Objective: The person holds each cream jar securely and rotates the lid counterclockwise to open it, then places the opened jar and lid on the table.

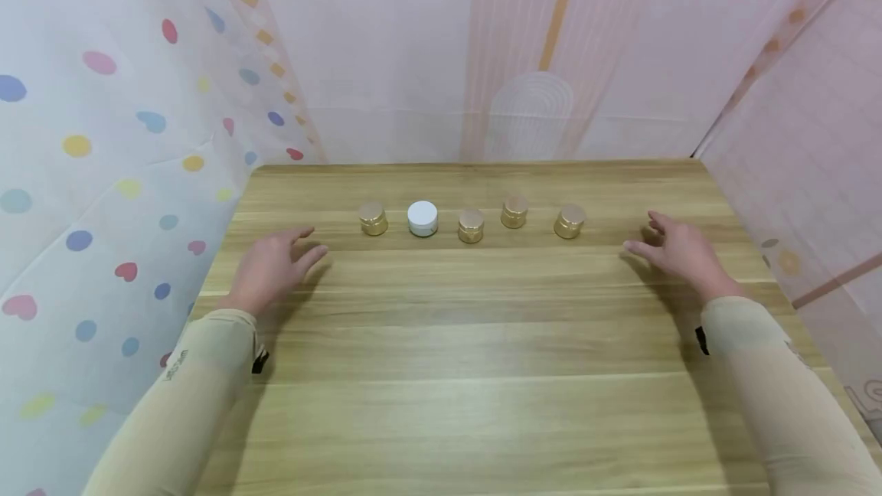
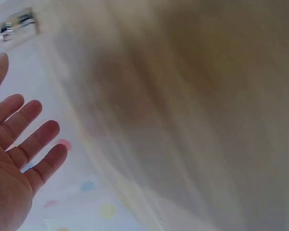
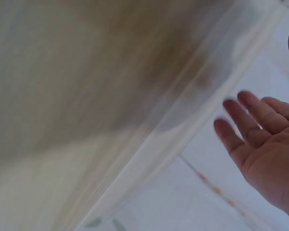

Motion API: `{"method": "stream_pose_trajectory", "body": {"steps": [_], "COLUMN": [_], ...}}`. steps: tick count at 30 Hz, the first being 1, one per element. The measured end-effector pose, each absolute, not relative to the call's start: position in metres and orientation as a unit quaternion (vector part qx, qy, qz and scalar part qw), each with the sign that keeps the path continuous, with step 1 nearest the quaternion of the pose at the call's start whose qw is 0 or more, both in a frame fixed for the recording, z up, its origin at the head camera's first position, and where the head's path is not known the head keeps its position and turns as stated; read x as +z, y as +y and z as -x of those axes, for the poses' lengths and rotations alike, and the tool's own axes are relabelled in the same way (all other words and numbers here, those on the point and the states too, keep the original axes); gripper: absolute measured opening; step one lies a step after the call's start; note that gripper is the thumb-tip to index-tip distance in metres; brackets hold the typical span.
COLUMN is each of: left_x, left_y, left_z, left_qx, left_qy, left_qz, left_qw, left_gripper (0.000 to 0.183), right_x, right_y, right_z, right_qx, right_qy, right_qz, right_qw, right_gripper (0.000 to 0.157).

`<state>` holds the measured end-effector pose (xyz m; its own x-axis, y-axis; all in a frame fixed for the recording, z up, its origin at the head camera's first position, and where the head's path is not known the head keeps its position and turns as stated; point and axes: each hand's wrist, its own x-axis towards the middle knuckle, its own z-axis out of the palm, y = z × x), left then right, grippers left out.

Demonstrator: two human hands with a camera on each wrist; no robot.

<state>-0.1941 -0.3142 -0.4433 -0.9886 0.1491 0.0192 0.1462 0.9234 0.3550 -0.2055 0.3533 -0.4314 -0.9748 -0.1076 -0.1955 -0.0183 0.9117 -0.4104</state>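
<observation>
Across the far part of the wooden table runs a loose row of small round lidded jars. From the left come a gold jar [image 1: 373,219], a white jar [image 1: 423,219], a second gold jar [image 1: 471,226], then two more gold ones, a jar [image 1: 514,212] and a rightmost jar [image 1: 569,222]. My left hand [image 1: 270,268] hovers at the left of the row, fingers spread and relaxed, apart from the nearest gold jar. On the other side my right hand [image 1: 678,251] is held likewise, right of the last jar. Both palms [image 2: 8,187] show bare in the wrist views.
The wood-grain table [image 1: 455,373] stretches from the jars toward me. A patterned cloth [image 1: 386,44] hangs behind its far edge, with a dotted cloth [image 1: 103,197] on the left and a pink-toned one [image 1: 813,174] on the right.
</observation>
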Motion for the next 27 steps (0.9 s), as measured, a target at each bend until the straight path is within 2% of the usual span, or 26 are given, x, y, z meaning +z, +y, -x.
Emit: {"method": "stream_pose_trajectory", "body": {"steps": [3, 8, 21, 27], "left_x": [-0.438, -0.438, -0.442, -0.442], "left_y": [-0.304, -0.283, -0.237, -0.224], "left_z": [0.191, 0.187, 0.181, 0.180], "left_qx": [0.205, 0.244, 0.292, 0.300], "left_qy": [0.976, 0.966, 0.948, 0.942], "left_qz": [-0.073, -0.084, -0.119, -0.141], "left_qw": [-0.012, -0.028, -0.037, -0.048], "left_gripper": [0.064, 0.058, 0.052, 0.047], "right_x": [-0.427, -0.428, -0.442, -0.444], "right_y": [0.341, 0.317, 0.274, 0.264], "right_z": [0.210, 0.217, 0.241, 0.249], "right_qx": [-0.262, -0.314, -0.363, -0.357], "right_qy": [0.957, 0.940, 0.920, 0.925], "right_qz": [0.032, 0.039, 0.035, 0.035], "right_qw": [0.119, 0.130, 0.140, 0.129], "right_gripper": [0.106, 0.115, 0.121, 0.118]}}
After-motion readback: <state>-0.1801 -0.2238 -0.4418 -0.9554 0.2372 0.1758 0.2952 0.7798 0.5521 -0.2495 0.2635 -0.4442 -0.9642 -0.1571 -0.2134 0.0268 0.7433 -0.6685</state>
